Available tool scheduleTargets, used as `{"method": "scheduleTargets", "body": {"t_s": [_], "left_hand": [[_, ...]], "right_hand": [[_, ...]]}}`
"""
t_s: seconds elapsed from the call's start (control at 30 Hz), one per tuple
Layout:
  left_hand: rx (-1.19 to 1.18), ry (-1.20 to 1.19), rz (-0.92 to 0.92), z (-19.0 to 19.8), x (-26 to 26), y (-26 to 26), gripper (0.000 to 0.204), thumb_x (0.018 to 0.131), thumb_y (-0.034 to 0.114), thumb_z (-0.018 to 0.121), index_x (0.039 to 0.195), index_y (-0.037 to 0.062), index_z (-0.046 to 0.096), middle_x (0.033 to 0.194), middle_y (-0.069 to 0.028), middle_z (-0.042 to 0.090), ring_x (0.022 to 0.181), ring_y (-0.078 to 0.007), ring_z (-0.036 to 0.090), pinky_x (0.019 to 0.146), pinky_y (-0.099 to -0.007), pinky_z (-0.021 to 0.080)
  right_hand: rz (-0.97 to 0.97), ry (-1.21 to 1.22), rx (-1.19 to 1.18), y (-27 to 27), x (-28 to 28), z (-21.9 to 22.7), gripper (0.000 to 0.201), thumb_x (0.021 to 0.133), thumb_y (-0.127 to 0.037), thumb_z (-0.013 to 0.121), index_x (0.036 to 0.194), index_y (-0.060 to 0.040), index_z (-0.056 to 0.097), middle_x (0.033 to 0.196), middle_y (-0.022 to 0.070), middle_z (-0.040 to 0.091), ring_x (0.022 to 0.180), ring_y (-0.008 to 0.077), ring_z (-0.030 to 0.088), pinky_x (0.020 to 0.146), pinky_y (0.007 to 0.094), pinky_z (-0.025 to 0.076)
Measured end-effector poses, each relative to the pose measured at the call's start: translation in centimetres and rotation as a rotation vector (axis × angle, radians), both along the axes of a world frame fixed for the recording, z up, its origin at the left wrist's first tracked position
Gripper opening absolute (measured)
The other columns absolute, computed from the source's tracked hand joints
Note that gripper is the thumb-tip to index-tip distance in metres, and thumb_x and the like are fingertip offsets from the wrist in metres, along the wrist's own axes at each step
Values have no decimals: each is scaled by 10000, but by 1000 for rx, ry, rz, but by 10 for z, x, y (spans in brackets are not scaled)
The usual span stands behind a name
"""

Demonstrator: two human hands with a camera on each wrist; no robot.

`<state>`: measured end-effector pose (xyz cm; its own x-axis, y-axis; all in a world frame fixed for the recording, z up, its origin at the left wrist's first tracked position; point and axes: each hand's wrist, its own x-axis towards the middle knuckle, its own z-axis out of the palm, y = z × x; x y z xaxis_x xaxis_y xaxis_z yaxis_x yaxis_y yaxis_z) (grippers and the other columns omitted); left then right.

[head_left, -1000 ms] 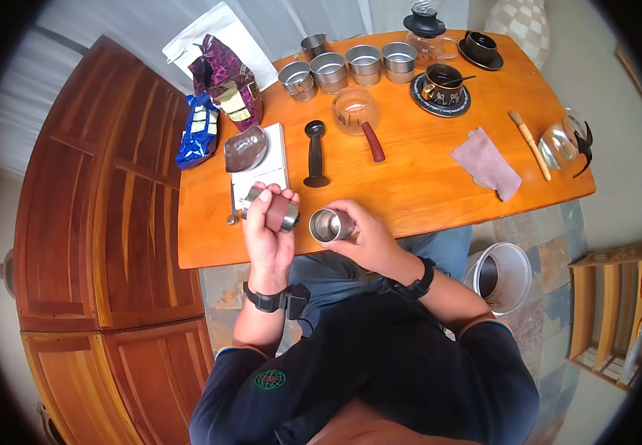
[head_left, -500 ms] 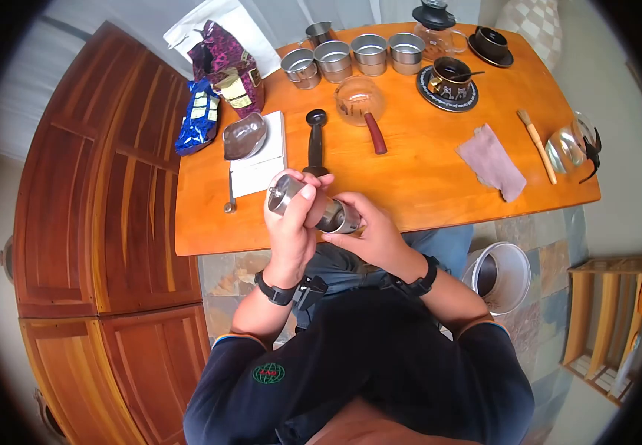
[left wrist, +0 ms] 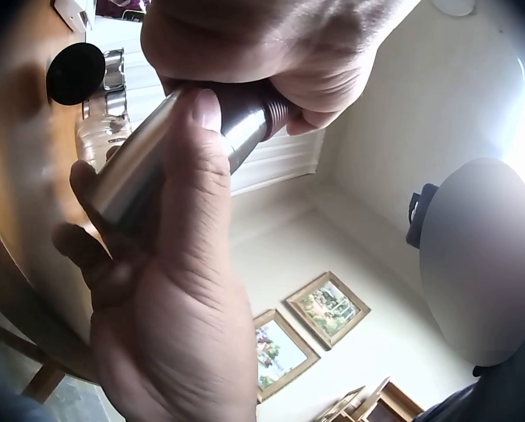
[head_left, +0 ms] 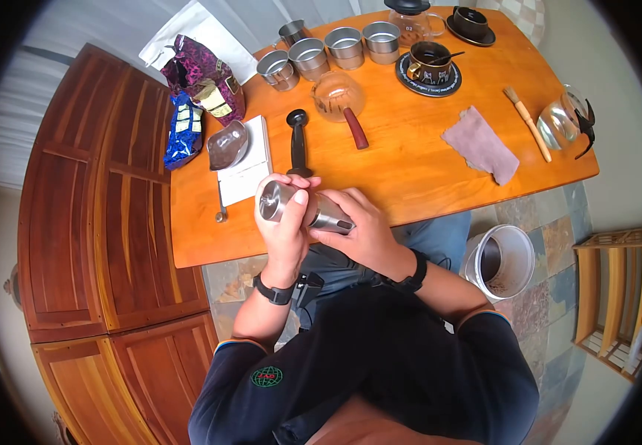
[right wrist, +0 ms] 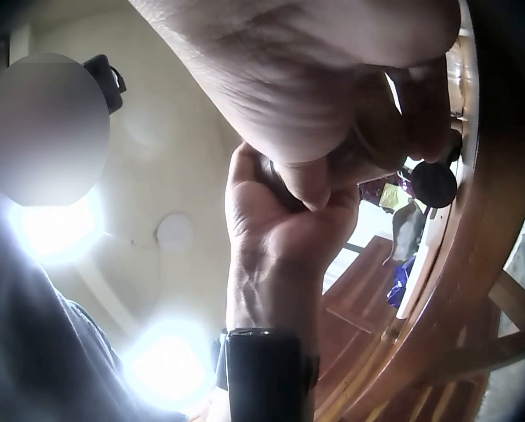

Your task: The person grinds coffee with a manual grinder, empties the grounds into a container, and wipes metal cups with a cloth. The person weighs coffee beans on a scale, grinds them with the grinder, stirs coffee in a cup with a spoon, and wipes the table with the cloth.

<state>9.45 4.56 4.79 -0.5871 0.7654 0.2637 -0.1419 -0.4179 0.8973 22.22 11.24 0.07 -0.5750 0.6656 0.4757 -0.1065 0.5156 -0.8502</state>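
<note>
In the head view a steel hand coffee grinder (head_left: 273, 200) lies tilted between both hands, just in front of the table's near edge. My left hand (head_left: 284, 228) wraps its body, the thumb along the side. At the other end, my right hand (head_left: 367, 228) grips the steel catch cup (head_left: 328, 218), which meets the body in line with it. The left wrist view shows the smooth steel cylinder (left wrist: 139, 185) under the left thumb and a ribbed collar (left wrist: 275, 114) beside the right fingers. In the right wrist view the hands hide most of the grinder.
Beyond the hands lies a black knob-ended tool (head_left: 298, 141), beside a white scale (head_left: 250, 174) bearing a dark dish (head_left: 228, 146). Farther back are a red-handled glass pan (head_left: 356, 130), several steel cups (head_left: 344, 46) and coffee bags (head_left: 221, 96). A cloth (head_left: 480, 144) and brush (head_left: 532, 130) lie right.
The catch cup and the grinder body, apart a second ago, have come together end to end. My left hand has moved right and the right hand now covers more of the cup.
</note>
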Motion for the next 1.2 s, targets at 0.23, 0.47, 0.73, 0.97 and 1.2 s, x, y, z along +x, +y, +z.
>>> {"method": "scheduleTargets", "body": {"t_s": [0.23, 0.47, 0.73, 0.97, 1.2], "left_hand": [[18, -97, -83, 5, -1, -2, 295, 886, 13, 656, 1133, 40, 497, 1023, -123, 618, 1035, -297, 642, 978, -439, 494], [16, -134, -144, 7, -4, -5, 268, 887, 45, 635, 1113, 56, 492, 1012, -117, 614, 1038, -305, 643, 987, -447, 493], [-52, -288, -294, 1, -11, -8, 262, 913, 156, 618, 1114, 106, 458, 1010, -67, 566, 1046, -254, 579, 1094, -438, 404], [24, -326, -367, -5, -14, -4, 273, 897, 121, 640, 1109, 88, 473, 1000, -79, 570, 1017, -255, 589, 1013, -419, 454], [36, -384, -315, 0, -16, -5, 252, 928, 95, 633, 1126, 98, 477, 1023, -80, 575, 1047, -251, 594, 986, -414, 488]], "right_hand": [[-5, 46, 64, -2, -4, 2, 630, 791, -301, 841, 1301, -61, 560, 1088, 148, 604, 944, 358, 658, 779, 417, 556], [-52, 84, 190, -5, -12, 7, 652, 779, -334, 847, 1270, -18, 556, 1037, 141, 609, 888, 350, 670, 735, 410, 568], [-79, 82, 248, -6, -13, 12, 613, 778, -361, 842, 1182, 28, 596, 942, 170, 665, 822, 344, 693, 684, 398, 569], [-41, 10, 199, -7, -7, 17, 641, 760, -321, 874, 1215, 33, 595, 995, 188, 687, 860, 347, 712, 743, 381, 578], [34, -14, 136, 3, -12, 21, 612, 774, -345, 864, 1199, 12, 606, 1009, 206, 689, 887, 360, 712, 759, 388, 576]]}}
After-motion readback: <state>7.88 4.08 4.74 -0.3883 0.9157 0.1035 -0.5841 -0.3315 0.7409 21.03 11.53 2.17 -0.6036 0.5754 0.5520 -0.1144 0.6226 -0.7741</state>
